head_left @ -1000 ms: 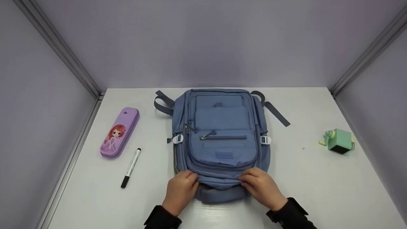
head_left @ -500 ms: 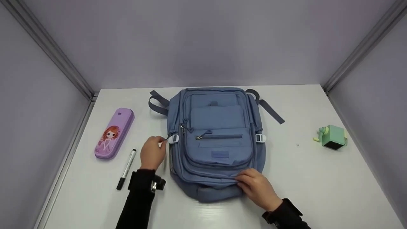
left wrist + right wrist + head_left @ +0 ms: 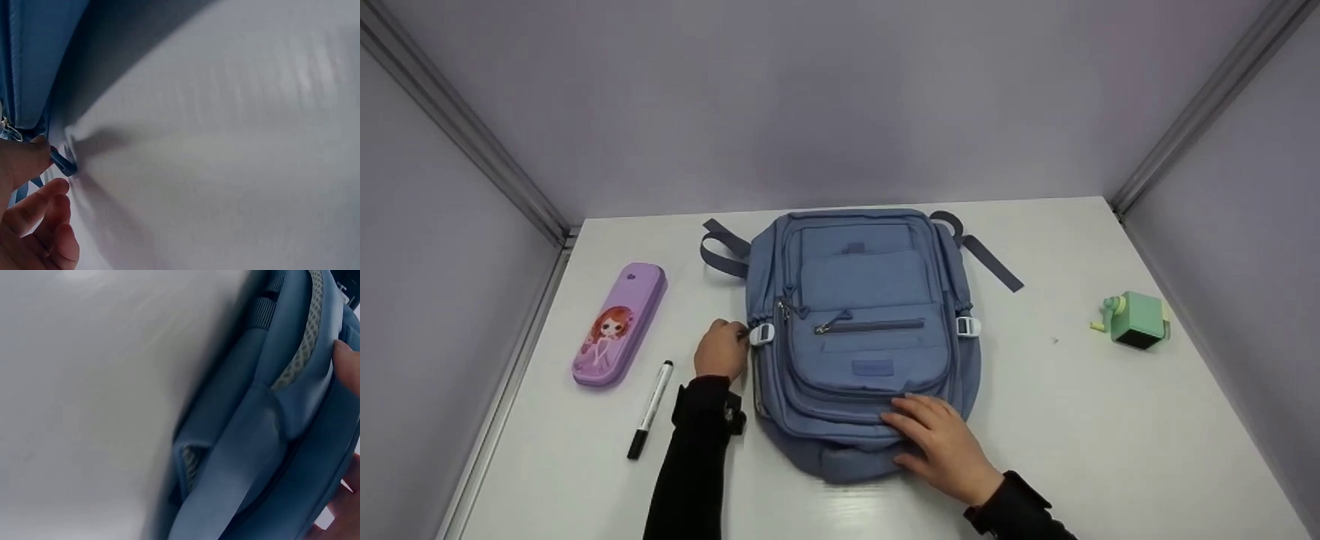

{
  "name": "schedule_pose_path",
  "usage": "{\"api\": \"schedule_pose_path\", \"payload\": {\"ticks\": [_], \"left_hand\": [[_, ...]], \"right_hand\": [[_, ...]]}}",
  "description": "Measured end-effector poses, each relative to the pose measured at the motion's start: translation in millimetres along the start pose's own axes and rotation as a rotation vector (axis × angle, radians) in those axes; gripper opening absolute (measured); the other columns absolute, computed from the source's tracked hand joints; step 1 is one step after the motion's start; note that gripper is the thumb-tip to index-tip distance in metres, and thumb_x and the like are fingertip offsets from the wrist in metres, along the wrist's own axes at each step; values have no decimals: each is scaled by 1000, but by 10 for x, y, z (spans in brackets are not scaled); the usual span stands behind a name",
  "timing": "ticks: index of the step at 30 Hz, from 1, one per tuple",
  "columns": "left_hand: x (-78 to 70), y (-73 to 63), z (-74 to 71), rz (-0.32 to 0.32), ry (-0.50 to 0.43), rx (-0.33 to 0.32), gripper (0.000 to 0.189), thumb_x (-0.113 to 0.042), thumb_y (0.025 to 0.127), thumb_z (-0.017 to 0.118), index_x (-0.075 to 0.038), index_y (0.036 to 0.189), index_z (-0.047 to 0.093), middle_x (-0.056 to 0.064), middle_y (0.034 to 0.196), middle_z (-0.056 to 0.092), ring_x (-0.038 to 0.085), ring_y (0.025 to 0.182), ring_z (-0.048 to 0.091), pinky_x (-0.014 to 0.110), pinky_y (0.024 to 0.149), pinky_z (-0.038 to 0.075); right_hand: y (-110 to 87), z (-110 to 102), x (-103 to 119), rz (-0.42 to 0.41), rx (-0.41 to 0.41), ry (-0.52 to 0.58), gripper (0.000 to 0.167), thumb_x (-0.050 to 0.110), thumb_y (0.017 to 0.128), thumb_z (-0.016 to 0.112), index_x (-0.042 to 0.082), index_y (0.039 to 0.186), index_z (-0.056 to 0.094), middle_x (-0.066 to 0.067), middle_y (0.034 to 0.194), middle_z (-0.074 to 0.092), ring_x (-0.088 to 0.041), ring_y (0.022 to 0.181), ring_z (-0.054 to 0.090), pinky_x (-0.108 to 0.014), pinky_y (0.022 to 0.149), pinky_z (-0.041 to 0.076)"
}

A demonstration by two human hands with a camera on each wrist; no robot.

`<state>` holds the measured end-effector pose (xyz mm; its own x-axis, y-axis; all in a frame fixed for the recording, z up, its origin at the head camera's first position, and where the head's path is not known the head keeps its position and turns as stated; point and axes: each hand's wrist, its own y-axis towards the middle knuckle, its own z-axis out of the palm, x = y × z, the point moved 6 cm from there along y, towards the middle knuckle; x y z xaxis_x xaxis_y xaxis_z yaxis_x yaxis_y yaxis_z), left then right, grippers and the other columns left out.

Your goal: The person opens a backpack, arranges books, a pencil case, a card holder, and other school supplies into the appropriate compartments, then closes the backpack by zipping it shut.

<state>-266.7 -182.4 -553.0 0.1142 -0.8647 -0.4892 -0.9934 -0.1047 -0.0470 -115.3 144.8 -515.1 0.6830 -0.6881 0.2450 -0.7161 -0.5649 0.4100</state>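
Note:
A blue backpack [image 3: 859, 285] lies front side up on the white table, its top handle end toward the person. At its left side, by the white buckle [image 3: 762, 334], my left hand [image 3: 721, 351] pinches a zipper pull [image 3: 64, 163]. The left wrist view shows the dark pull poking out past the thumb, with the other fingers bent below. My right hand [image 3: 943, 448] rests on the near end of the bag with its fingers spread. In the right wrist view, its thumb [image 3: 347, 367] touches the blue fabric beside the mesh-lined straps [image 3: 301, 354].
To the left lie a purple pencil case [image 3: 619, 326] with a cartoon girl and a white marker [image 3: 651, 409] with a black cap. A green pencil sharpener [image 3: 1137, 321] with a crank stands at the right. Grey panels [image 3: 840, 105] wall the table.
My left hand has gone from the near end of the bag to the zipper pull at its left side. The right hand has let go of the fabric edge and spread its fingers.

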Motion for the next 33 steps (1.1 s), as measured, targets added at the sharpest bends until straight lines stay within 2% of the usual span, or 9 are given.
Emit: {"api": "schedule_pose_path", "payload": {"ticks": [4, 11, 14, 19, 24, 30, 33], "left_hand": [[4, -29, -11, 35, 13, -39, 15, -12, 93, 64, -2, 101, 72, 19, 102, 66, 36, 93, 66, 48, 81, 53], [-35, -229, -124, 153, 69, -130, 11, -10, 90, 69, -4, 82, 64, 16, 77, 67, 35, 71, 64, 47, 63, 49], [-68, -328, -143, 208, 104, -158, 11, -9, 88, 70, -5, 80, 63, 14, 75, 69, 35, 68, 63, 47, 60, 48], [-90, -511, -152, 251, 142, -177, 11, -10, 86, 72, -5, 80, 64, 13, 74, 69, 34, 68, 63, 46, 59, 48], [-89, -767, -167, 271, 157, -179, 14, -10, 84, 74, -6, 76, 62, 10, 69, 66, 31, 63, 61, 43, 56, 45], [-137, -1177, -191, 306, 163, -188, 19, -9, 81, 76, -9, 71, 61, 6, 64, 63, 26, 59, 58, 37, 53, 43], [-187, -1366, -186, 298, 153, -175, 20, -8, 81, 76, -11, 70, 60, 3, 62, 61, 22, 57, 56, 33, 51, 41]], "right_hand": [[57, 47, 11, 21, 22, 3, 60, 32, 69, 88, 20, 124, 66, -3, 126, 66, -22, 113, 60, -40, 93, 52], [65, 133, -28, 155, 138, -20, 55, 34, 73, 84, 19, 124, 68, 0, 130, 68, -17, 106, 63, -35, 87, 55], [62, 159, -44, 198, 164, -28, 54, 35, 73, 84, 18, 122, 69, 2, 131, 68, -17, 106, 63, -33, 85, 56], [59, 193, -61, 231, 181, -30, 53, 34, 73, 84, 18, 121, 69, 2, 132, 68, -18, 105, 62, -34, 84, 56], [63, 205, -66, 237, 180, -29, 53, 32, 73, 85, 17, 121, 69, 2, 132, 68, -18, 106, 62, -35, 84, 56], [66, 211, -57, 235, 177, -28, 53, 32, 73, 85, 17, 121, 69, 2, 131, 68, -19, 106, 62, -36, 84, 56], [62, 212, -57, 236, 170, -27, 53, 32, 73, 85, 17, 120, 69, 2, 131, 68, -20, 106, 62, -36, 83, 56]]}}
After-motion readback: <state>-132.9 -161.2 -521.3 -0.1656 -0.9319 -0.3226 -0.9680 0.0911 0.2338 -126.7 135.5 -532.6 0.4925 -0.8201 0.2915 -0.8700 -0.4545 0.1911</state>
